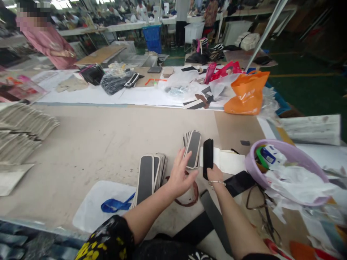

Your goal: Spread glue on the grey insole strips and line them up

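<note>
My left hand [182, 175] is open, its fingers spread above the lower end of a small fanned stack of dark grey panels with pale edges [194, 144]. Whether the fingertips touch the top panel, I cannot tell. My right hand [216, 174] grips the near end of a long black rectangular piece [208, 153], just right of that stack. To the left lies a larger fanned stack of similar panels [145, 177]. A brown loop [193, 196] lies on the table below my left hand, partly hidden by it.
A purple basin [252, 159] with wrappers stands at right, beside a white notepad [230, 161], a black phone-like slab [240, 182] and glasses. A blue ribbon [115, 205] lies front left. Pale stacked sheets [21, 126] sit far left; an orange bag [246, 94] is behind.
</note>
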Tool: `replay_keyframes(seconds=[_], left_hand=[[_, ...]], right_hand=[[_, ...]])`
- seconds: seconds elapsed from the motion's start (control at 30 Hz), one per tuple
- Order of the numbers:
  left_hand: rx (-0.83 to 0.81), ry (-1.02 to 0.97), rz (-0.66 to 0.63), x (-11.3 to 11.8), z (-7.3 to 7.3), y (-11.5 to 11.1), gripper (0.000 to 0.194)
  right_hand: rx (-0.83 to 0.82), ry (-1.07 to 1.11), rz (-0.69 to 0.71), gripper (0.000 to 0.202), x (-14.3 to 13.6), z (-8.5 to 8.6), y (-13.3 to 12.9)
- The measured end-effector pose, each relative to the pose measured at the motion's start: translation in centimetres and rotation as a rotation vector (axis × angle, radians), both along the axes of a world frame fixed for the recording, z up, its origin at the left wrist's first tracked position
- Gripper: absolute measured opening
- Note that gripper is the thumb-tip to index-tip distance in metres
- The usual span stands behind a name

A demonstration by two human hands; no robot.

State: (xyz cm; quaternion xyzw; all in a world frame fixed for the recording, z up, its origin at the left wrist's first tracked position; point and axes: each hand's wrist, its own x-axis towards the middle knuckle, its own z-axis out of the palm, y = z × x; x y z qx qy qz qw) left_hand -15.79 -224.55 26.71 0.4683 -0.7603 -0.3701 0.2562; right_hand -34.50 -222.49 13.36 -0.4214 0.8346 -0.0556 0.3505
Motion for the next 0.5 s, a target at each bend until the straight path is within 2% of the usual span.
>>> replay_keyframes(seconds=[0.07, 0.13, 0.2, 0.27, 0.37, 0.5], left_hand=[[-0.093, 0.056, 0.142, 4.4, 2.4, 0.6, 0.06], [-0.052, 0.089, 0.311, 9.5, 3.0, 0.6, 0.063], [0.108, 0.047, 0.473, 13.9, 1.9, 0.4, 0.07], [0.314, 0.023, 0.583, 16.8, 0.0, 0.4, 0.076], [0.581, 0.113, 0.613, 18.3, -2.0, 1.1, 0.082], [0.733, 0.329, 0.511, 17.7, -2.5, 2.0, 0.083]], right_hand=[[-0.026, 0.045, -0.009, 0.049, -0.8, 1.7, 0.0], [-0.055, 0.107, -0.004, 0.056, -0.6, 3.8, -0.4], [-0.109, 0.187, 0.038, 0.064, 0.5, 5.8, -1.5], [-0.18, 0.28, 0.113, 0.066, 2.3, 7.1, -3.0], [-0.206, 0.381, 0.227, 0.065, 5.6, 7.3, -5.1], [-0.096, 0.369, 0.339, 0.064, 9.0, 4.9, -5.8]])
